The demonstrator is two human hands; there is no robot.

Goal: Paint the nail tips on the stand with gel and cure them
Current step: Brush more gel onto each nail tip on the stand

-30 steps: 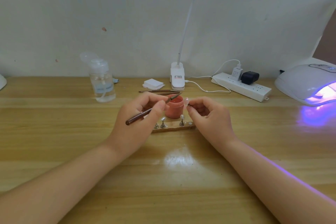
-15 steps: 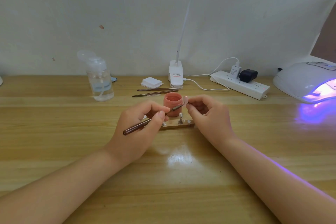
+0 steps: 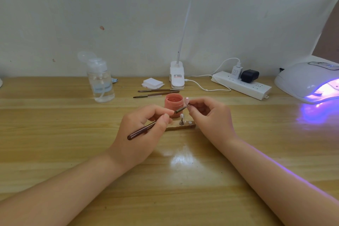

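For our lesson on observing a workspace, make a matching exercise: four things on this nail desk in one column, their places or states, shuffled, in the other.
Things
1. brush
2. gel pot
3. curing lamp
4. nail tip

Places or states
A. far right, glowing violet
B. pinched by the right hand
C. gripped by the left hand
D. open, behind the stand

Pairs: 1-C, 2-D, 3-A, 4-B

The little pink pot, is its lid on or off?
Off. The pink pot stands upright with no lid, so the pink gel inside shows at the top.
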